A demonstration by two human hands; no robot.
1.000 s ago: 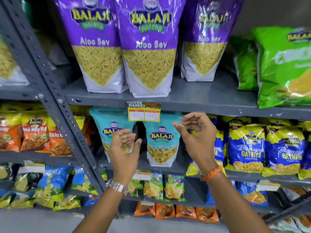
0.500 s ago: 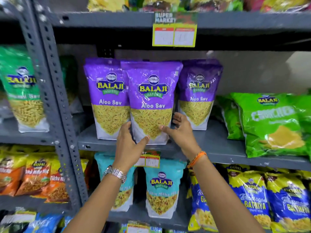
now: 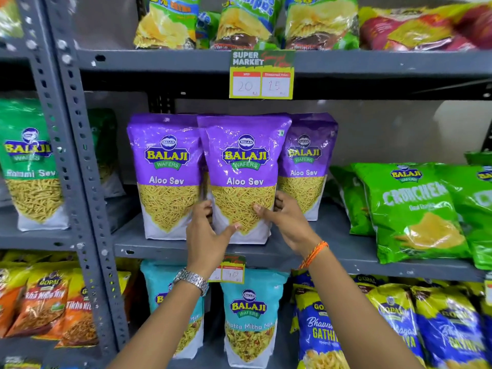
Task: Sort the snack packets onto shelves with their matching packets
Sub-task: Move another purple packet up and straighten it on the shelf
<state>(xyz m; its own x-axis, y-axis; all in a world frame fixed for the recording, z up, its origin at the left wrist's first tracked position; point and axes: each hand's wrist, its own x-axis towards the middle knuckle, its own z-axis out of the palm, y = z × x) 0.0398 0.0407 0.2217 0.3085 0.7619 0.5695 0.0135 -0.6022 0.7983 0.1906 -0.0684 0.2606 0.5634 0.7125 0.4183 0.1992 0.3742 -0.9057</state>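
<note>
Three purple Aloo Sev packets stand upright on the grey middle shelf (image 3: 332, 251). The middle purple packet (image 3: 243, 166) stands in front, overlapping the left purple packet (image 3: 165, 171) and the right purple packet (image 3: 306, 166). My left hand (image 3: 209, 235) grips the middle packet's lower left edge, thumb across its front. My right hand (image 3: 285, 217) holds its lower right edge, fingers behind it and thumb on the front.
Green Crunchex bags (image 3: 410, 209) lie to the right on the same shelf. A green Ratlami Sev packet (image 3: 29, 166) stands beyond the upright post (image 3: 82, 166). Chip bags (image 3: 247, 20) fill the shelf above, with a price tag (image 3: 262, 75). Teal packets (image 3: 249, 318) and blue Gathiya bags (image 3: 394, 328) sit below.
My hands rose from the teal packets' shelf to the purple packets' shelf and closed on the middle Aloo Sev packet. The view tilted upward.
</note>
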